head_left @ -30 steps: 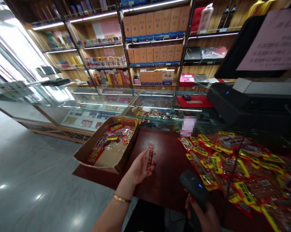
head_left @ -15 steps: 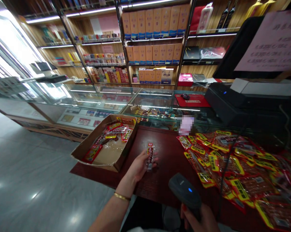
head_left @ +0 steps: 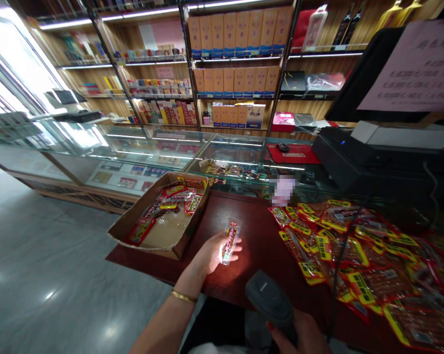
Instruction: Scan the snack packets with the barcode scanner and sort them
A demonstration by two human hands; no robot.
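A narrow snack packet [head_left: 230, 240] with a red top and clear wrapping lies across the palm of my left hand [head_left: 211, 251], its fingers spread out behind it. Bright light falls on the packet's lower end and on the hand. In my right hand [head_left: 299, 334], at the bottom of the view, is a dark barcode scanner [head_left: 268, 297], its head tilted toward the packet. The fingers curl round its handle, which is partly hidden. To the left sits an open cardboard box [head_left: 175, 250] with several snack packets [head_left: 175, 194] in it.
A heap of red and yellow snack packets [head_left: 340, 246] covers the right of the dark red table [head_left: 222, 201]. Behind are a glass display counter [head_left: 162, 147], a black machine [head_left: 372, 162], a screen with a paper notice [head_left: 409, 69] and shelves. A cable hangs at the right.
Light now shines on the packet and my left palm. The scanner has shifted a little left and down, and its blue light no longer shows. The packet stays in my left hand.
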